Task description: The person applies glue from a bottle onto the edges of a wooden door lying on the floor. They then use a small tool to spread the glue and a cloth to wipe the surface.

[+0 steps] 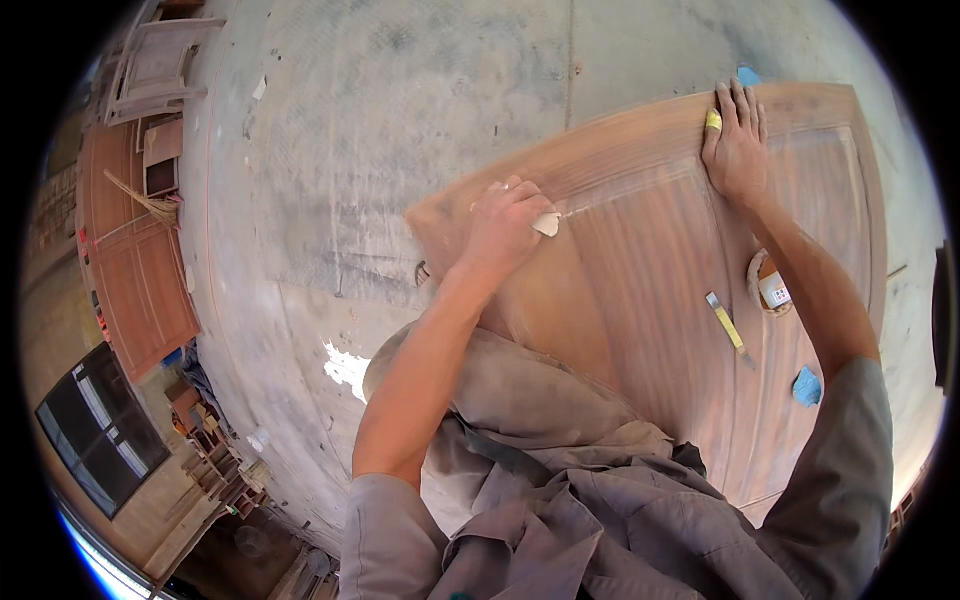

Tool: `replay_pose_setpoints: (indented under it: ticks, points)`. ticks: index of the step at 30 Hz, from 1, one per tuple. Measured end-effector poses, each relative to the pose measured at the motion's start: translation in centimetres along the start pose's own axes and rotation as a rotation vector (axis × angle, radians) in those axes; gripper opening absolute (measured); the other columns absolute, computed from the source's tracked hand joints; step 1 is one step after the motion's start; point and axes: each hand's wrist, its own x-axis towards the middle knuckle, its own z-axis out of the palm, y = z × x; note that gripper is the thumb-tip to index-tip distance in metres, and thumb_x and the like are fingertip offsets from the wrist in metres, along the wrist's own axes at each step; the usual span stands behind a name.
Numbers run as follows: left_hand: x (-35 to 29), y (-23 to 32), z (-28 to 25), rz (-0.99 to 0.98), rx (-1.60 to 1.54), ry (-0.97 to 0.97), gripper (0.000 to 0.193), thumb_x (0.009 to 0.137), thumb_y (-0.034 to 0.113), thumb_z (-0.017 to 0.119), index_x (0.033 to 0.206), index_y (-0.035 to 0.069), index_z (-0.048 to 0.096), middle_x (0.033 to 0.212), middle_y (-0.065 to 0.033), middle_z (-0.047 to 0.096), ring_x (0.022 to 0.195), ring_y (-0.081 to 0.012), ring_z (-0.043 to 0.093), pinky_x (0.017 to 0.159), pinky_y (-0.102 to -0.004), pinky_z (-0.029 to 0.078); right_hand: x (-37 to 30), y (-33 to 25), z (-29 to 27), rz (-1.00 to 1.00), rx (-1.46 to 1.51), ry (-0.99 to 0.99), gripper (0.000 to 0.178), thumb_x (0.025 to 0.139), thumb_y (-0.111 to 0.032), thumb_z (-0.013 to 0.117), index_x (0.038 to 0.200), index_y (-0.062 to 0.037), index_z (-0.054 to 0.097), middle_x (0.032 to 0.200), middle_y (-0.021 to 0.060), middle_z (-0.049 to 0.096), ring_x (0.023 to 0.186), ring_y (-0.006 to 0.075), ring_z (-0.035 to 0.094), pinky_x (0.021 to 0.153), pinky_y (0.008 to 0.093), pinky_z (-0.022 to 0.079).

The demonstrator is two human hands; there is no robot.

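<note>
A large brown wooden door panel with a raised frame lies in front of me, its far edge curving across the view. My left hand is closed and pressed down near the panel's left end. From its fingers sticks a small cream piece of sandpaper, mostly hidden by the hand. Farther right, my right hand rests flat on the frame near the far edge, fingers stretched out and nothing held. Yellow tape wraps one of its digits.
On the panel lie a yellow utility knife, a crumpled blue piece and a tape roll around a small white container. Another blue scrap is past the far edge. Wooden panels and a frame stand left.
</note>
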Motion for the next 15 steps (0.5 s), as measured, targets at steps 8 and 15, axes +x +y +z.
replay_pose_setpoints:
  ticks: [8, 15]
  points:
    - [1.4, 0.9, 0.9, 0.122, 0.014, 0.017, 0.015, 0.072, 0.003, 0.077, 0.083, 0.012, 0.076, 0.087, -0.0005, 0.07, 0.091, -0.0227, 0.064, 0.077, -0.0391, 0.052, 0.1, -0.5, -0.4, -0.007, 0.026, 0.003, 0.051, 0.108, -0.029, 0.041, 0.153, -0.0069, 0.045, 0.162, 0.0171, 0.041, 0.154, 0.0355, 0.031, 0.128, 0.0498, 0.021]
    - [-1.2, -0.2, 1.5, 0.023, -0.045, 0.053, 0.015, 0.073, 0.001, 0.076, 0.084, 0.011, 0.075, 0.091, -0.0012, 0.071, 0.091, -0.0237, 0.064, 0.079, -0.0396, 0.051, -0.4, 0.0, 0.0, 0.004, 0.0, -0.013, 0.051, 0.108, -0.03, 0.04, 0.154, -0.0074, 0.044, 0.163, 0.0164, 0.039, 0.155, 0.0348, 0.029, 0.129, 0.0489, 0.019]
